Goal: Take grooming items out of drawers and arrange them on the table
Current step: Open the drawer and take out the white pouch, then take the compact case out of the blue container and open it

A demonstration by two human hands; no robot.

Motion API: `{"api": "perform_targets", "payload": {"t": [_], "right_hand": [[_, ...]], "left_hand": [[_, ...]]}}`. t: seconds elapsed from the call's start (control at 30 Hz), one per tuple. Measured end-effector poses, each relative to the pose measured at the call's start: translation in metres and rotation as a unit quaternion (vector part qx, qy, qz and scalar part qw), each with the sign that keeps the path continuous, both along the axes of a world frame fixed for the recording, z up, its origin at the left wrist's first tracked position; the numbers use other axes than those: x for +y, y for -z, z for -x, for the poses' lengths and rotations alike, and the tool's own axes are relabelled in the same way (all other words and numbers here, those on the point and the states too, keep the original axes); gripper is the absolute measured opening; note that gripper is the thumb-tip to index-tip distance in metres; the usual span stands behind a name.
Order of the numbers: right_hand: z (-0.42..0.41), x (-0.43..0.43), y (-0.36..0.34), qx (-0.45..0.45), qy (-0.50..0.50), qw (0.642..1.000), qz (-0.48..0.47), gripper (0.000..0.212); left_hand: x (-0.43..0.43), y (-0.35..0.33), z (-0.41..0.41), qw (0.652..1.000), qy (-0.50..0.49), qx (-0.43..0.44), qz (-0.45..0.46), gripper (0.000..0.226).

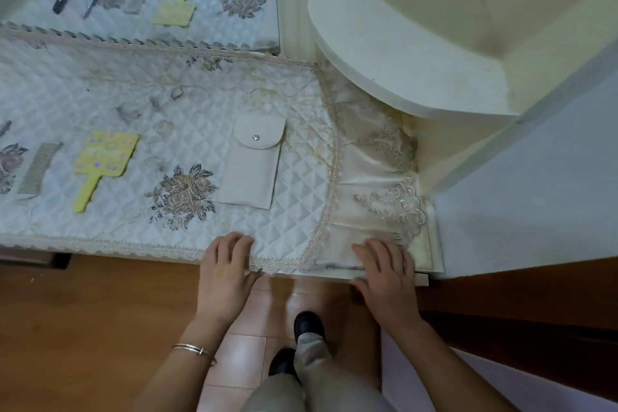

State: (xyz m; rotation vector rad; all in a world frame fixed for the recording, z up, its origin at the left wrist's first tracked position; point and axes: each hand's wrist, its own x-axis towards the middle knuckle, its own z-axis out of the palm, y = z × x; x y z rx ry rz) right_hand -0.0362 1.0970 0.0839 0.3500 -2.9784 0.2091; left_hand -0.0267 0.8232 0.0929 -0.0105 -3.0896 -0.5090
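Nearest, two dark shoes (307,328) stand on the tiled floor. Above them both hands lie at the front edge of the table (422,279). The left hand (227,264), with a thin bracelet (194,349) on its wrist, rests with fingers spread flat on the quilted cloth (167,104) and grips nothing. The right hand (384,274) lies flat on the cloth's lace end, equally empty. Beyond the left hand and apart from it, a pale snap-flap pouch (250,164) lies flat on the cloth. Further left are a yellow hand mirror (100,164) and, beside it, a metal comb (38,167). At the back a wall mirror (207,20) reflects them, and a cream shelf (401,53) stands to the right.
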Motion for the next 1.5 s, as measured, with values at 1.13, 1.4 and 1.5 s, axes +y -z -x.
{"api": "perform_targets", "payload": {"t": [1.13,1.4,1.5], "right_hand": [[-0.148,-0.02,0.008,-0.497,0.104,0.852,0.13,0.056],[-0.095,-0.063,0.035,-0.622,0.035,0.782,0.032,0.024],[-0.073,-0.105,0.02,-0.604,-0.018,0.795,0.058,0.011]], "left_hand": [[-0.035,0.04,-0.3,0.734,-0.434,-0.335,-0.401,0.034],[-0.018,0.024,-0.378,0.568,-0.645,-0.231,-0.457,0.023],[-0.002,0.017,-0.387,0.525,-0.676,-0.194,-0.479,0.025]]}}
